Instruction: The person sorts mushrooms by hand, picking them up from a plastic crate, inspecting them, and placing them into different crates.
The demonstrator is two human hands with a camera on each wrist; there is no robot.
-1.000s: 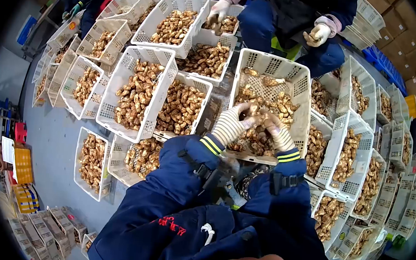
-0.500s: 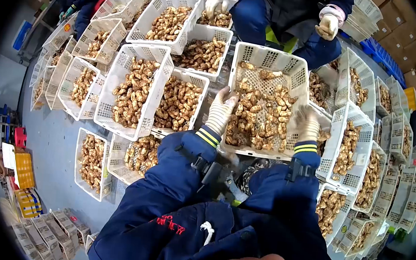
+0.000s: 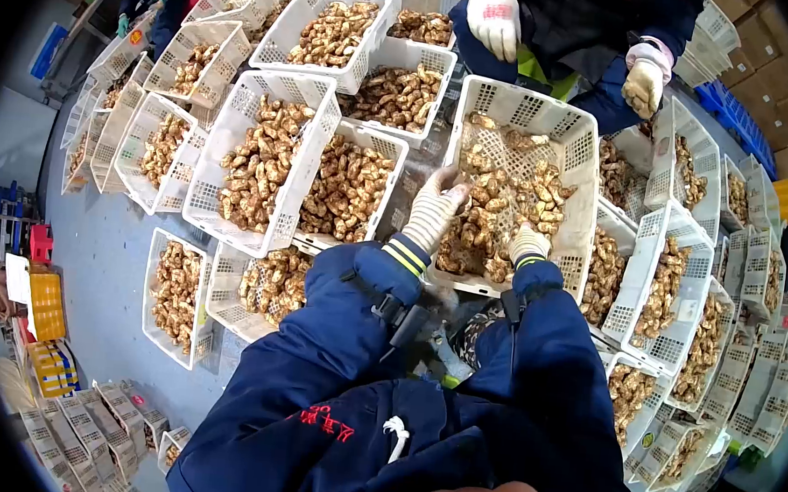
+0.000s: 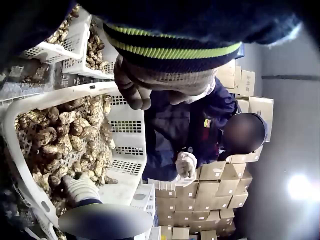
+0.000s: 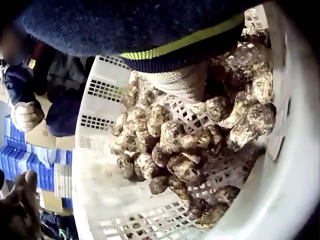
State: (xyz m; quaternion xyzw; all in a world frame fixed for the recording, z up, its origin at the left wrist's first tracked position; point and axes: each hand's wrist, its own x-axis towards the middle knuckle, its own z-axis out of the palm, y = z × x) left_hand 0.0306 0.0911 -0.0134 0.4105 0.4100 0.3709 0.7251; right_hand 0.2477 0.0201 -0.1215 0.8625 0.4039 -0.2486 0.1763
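Note:
A white perforated crate point(image 3: 580, 136) holds a layer of stubby brown-and-white mushrooms point(image 3: 484, 198) in front of me. My left hand point(image 3: 436, 210), in a striped glove, hovers at the crate's left side. Its fingers point(image 4: 134, 94) hang loosely bent in the left wrist view, with nothing between them. My right hand point(image 3: 529, 243) reaches down into the near right part of the crate, among the mushrooms. In the left wrist view its dark fingertips point(image 4: 69, 181) rest at the mushrooms; I cannot tell if they pinch one. The right wrist view hides its fingers below the glove cuff.
Crates of mushrooms stand close on the left point(image 3: 261, 164) and right point(image 3: 657, 288), some stacked tilted. Across the crate sits another person with gloved hands point(image 3: 494, 19). Cardboard boxes point(image 3: 772, 78) pile up at the back right. Grey floor point(image 3: 95, 285) shows at left.
My hands, together over the crate with mushrooms a second ago, have parted. The right hand swung to the right rim, then back down into the crate. The other person's glove left the far crate.

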